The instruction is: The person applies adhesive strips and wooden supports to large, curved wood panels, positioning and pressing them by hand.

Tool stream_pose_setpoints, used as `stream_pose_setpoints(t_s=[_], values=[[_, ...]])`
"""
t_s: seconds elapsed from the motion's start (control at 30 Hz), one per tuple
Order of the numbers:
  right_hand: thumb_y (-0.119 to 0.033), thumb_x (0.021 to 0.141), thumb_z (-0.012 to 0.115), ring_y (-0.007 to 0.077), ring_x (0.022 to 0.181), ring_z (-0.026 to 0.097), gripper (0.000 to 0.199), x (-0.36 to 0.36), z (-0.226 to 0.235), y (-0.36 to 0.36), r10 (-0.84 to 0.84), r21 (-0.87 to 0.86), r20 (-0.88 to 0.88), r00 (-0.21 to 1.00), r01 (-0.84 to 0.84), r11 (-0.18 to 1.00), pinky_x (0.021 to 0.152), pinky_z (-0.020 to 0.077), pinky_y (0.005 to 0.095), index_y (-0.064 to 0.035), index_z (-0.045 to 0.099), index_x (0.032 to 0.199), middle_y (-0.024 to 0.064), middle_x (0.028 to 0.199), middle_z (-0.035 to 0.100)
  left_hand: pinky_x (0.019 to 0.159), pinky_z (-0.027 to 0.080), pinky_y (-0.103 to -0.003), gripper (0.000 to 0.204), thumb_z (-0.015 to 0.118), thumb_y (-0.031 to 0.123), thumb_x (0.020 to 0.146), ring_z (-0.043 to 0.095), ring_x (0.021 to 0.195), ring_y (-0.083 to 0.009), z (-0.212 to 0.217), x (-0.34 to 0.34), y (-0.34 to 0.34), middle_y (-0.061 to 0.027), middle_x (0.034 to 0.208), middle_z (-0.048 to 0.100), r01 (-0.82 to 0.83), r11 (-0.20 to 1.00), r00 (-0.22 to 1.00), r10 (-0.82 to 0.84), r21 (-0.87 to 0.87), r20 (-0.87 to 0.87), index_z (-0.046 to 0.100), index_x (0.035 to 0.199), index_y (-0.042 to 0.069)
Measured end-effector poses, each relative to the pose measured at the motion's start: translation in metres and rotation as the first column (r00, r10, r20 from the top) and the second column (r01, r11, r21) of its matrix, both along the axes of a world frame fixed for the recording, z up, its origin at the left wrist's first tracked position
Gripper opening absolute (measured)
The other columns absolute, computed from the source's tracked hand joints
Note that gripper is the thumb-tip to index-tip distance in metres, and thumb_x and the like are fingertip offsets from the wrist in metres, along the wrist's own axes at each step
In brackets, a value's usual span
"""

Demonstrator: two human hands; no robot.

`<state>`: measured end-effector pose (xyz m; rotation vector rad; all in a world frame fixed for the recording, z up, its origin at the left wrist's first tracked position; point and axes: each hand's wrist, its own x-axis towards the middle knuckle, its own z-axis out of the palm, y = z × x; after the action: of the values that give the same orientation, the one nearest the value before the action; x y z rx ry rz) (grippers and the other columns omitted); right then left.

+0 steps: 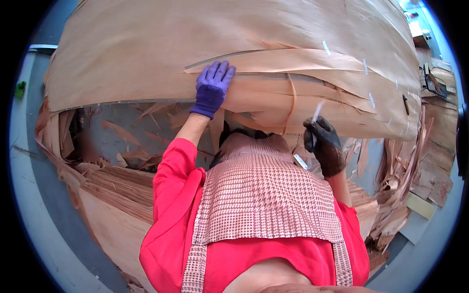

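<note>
A large, thin sheet of wood veneer (229, 29) spreads out before me, with long splits and loose slivers along its near side. My left hand (213, 88), in a purple glove, lies flat on it with fingers stretched out, at the pointed end of a long veneer strip (273, 59). Over the sheet's near edge, to the right, my right hand (323, 144) in a dark, stained glove pinches a thin white strip (317, 112), slightly blurred and pointing up. Several short white tape pieces (372, 100) are stuck across the splits on the right.
Below the near edge, torn veneer scraps (122, 132) litter the grey floor. A stack of veneer sheets (117, 185) sits at lower left. More scraps (395, 195) pile up at right. A small dark bar-shaped object (406, 104) rests on the sheet's right end.
</note>
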<state>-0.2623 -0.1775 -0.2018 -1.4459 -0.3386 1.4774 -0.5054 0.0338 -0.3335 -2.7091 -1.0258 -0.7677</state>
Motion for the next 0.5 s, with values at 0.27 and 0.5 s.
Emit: stream_pose_setpoints(t_s=[0.27, 0.5], values=[[-0.023, 0.093, 0.053, 0.0148, 0.070, 0.063, 0.029, -0.075, -0.034, 0.079, -0.032, 0.047, -0.007, 0.999, 0.032, 0.998, 0.059, 0.0476, 0.0229, 0.0009, 0.056, 0.109, 0.0117, 0.096, 0.066, 0.087, 0.045, -0.040, 0.038, 0.057, 0.009, 0.074, 0.057, 0.104, -0.0249, -0.001, -0.007, 0.018, -0.0062, 0.116, 0.060, 0.078, 0.994, 0.989, -0.068, -0.071, 0.132, 0.062, 0.112, 0.014], [-0.025, 0.095, 0.052, 0.0198, 0.093, 0.064, 0.031, -0.079, -0.048, 0.125, -0.211, 0.138, 0.106, 0.972, 0.196, 0.971, 0.076, 0.0483, 0.0303, -0.0020, 0.055, 0.114, 0.0082, 0.112, 0.063, 0.081, 0.045, -0.040, 0.034, 0.058, 0.010, 0.074, 0.058, 0.099, -0.0239, 0.000, -0.012, 0.033, -0.0043, 0.103, 0.061, 0.096, 0.992, 0.993, -0.088, -0.088, 0.083, 0.063, 0.107, 0.012]])
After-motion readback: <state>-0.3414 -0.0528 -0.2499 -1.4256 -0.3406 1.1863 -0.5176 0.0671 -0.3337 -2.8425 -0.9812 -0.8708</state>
